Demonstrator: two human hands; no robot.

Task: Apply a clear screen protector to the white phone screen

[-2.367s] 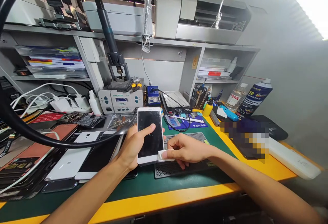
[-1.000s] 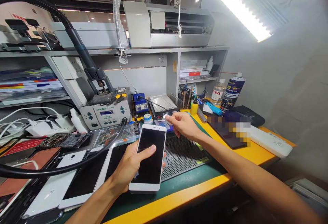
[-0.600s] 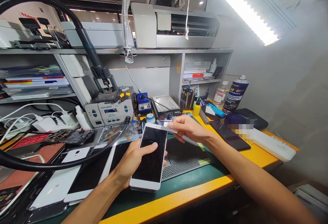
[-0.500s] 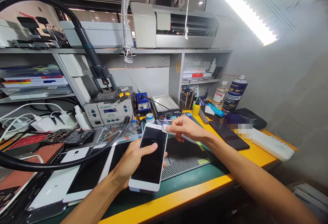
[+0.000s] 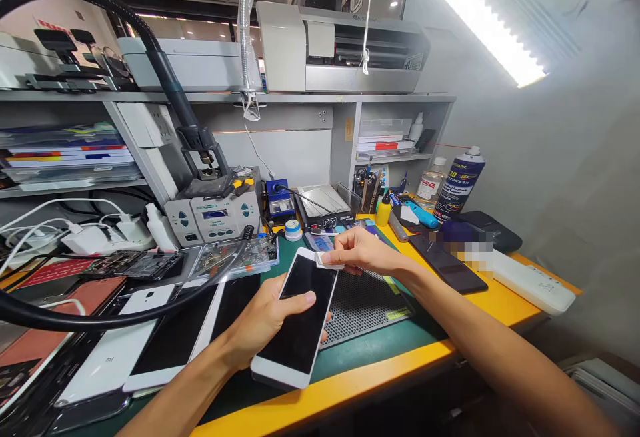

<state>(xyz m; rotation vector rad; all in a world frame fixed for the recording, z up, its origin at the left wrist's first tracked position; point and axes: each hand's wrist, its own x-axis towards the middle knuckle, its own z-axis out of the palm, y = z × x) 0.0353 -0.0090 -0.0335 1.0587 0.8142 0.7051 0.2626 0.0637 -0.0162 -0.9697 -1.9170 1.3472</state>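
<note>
A white-framed smartphone (image 5: 303, 320) with a dark screen lies tilted in my left hand (image 5: 267, 313). That hand wraps round it from the left, its thumb across the glass and fingertips showing at the right edge. My right hand (image 5: 357, 250) pinches a small white piece (image 5: 327, 261), perhaps a folded wipe or pad, against the phone's top right corner. Thumb and forefinger press together on it; the other fingers are curled and partly hidden. Under the hands is a black perforated mat (image 5: 365, 310) on a green work mat (image 5: 340, 365).
Several phones (image 5: 175, 330) and an opened phone board (image 5: 140, 265) lie on the left. A thick black hose (image 5: 125, 323) crosses above them. The soldering station (image 5: 215, 217) stands behind. Right of the mat are a dark phone (image 5: 447, 263), a yellow bottle (image 5: 383, 211) and a spray can (image 5: 459, 183).
The phone has tilted clockwise and its lower end has come slightly nearer. My right hand stays at the top corner, with the white piece showing a little more.
</note>
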